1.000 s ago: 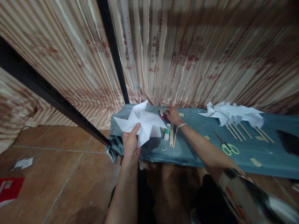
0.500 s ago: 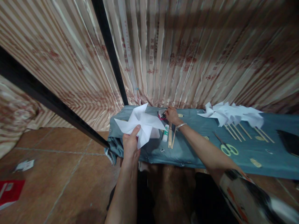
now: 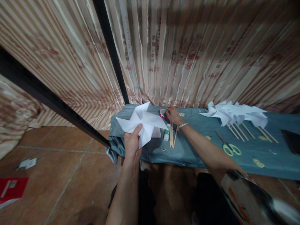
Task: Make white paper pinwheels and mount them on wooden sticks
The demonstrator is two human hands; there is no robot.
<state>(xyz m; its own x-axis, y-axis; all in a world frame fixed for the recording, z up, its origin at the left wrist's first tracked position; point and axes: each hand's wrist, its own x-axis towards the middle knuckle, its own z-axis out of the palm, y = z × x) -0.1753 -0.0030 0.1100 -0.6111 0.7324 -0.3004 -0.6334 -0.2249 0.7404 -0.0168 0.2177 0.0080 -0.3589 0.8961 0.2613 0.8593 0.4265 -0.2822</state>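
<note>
At the near edge of the tabletop (image 3: 182, 153), the left hand (image 3: 132, 142) has its fingers clamped on a white paper pinwheel (image 3: 146, 126), thumb pressed to the face just below the centre; the remaining fingers are largely hidden behind the paper. Just right of the pinwheel lie a glue stick (image 3: 167, 132) and several loose wooden sticks (image 3: 171, 139); scissors (image 3: 227, 144) rest well apart, farther right. Beyond the sticks, the right hand (image 3: 173, 115) (a bracelet (image 3: 182, 126) at the wrist) bends over a small box (image 3: 162, 115). Its fingers are bunched at the box; whether they have closed on a piece cannot be determined. Change over the last second: slight only, the right hand remaining at the box and the pinwheel keeping its place, so work there is judged unfinished. Farther back lie overlapping pinwheels (image 3: 236, 113), handles (image 3: 248, 130) toward the front, a striped curtain (image 3: 187, 62) behind.
</note>
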